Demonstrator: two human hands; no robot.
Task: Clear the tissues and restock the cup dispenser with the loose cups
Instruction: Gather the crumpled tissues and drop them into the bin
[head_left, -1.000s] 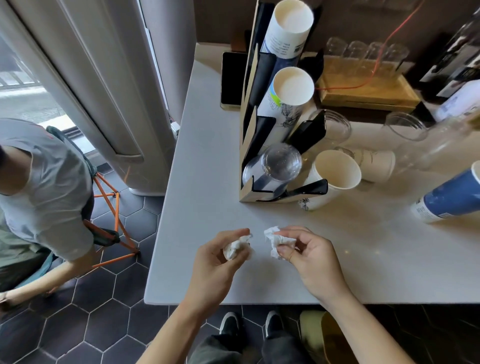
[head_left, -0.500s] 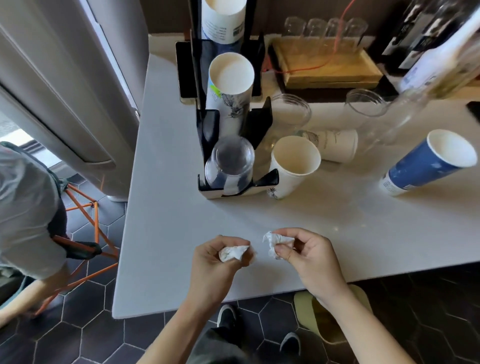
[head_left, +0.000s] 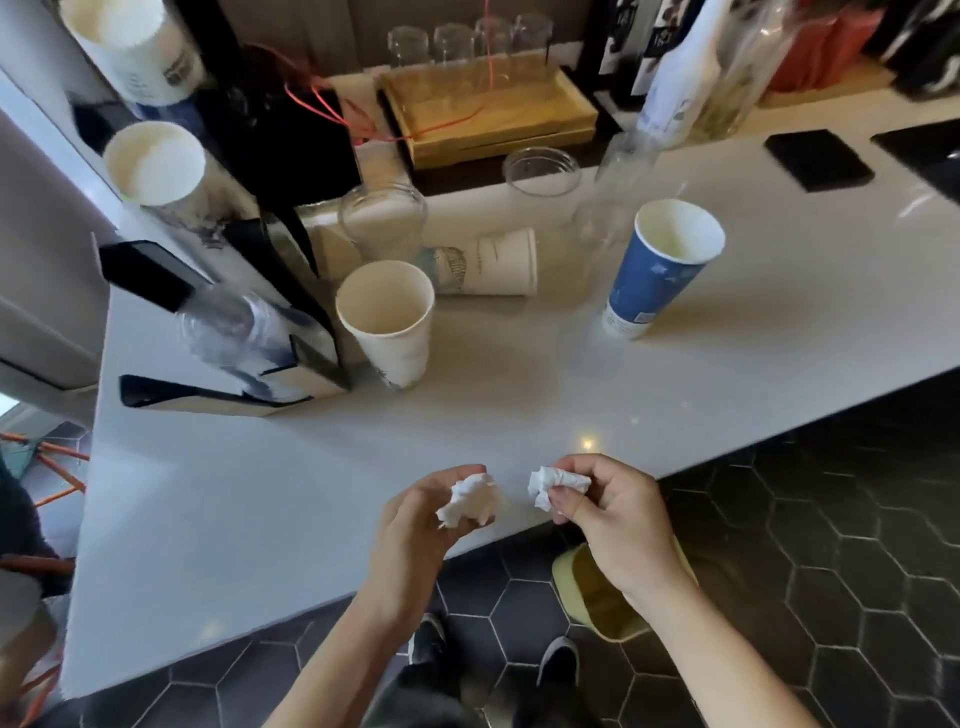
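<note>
My left hand pinches a crumpled white tissue above the near edge of the white counter. My right hand holds a second crumpled tissue just to its right. The black cup dispenser stands at the left with paper and clear cups in its slots. Loose cups sit to its right: an upright white paper cup, a white paper cup lying on its side, and a blue paper cup.
Glass jars and a clear bottle stand behind the loose cups. A wooden tray with glasses sits at the back. A yellow bin is on the dark hexagon-tiled floor below my right hand. Another person's sleeve shows at the far left.
The view has swung to the right, so the dispenser sits further left and the counter's right end shows. Both hands still hold their tissues near the counter's edge, now closer to the bin.
</note>
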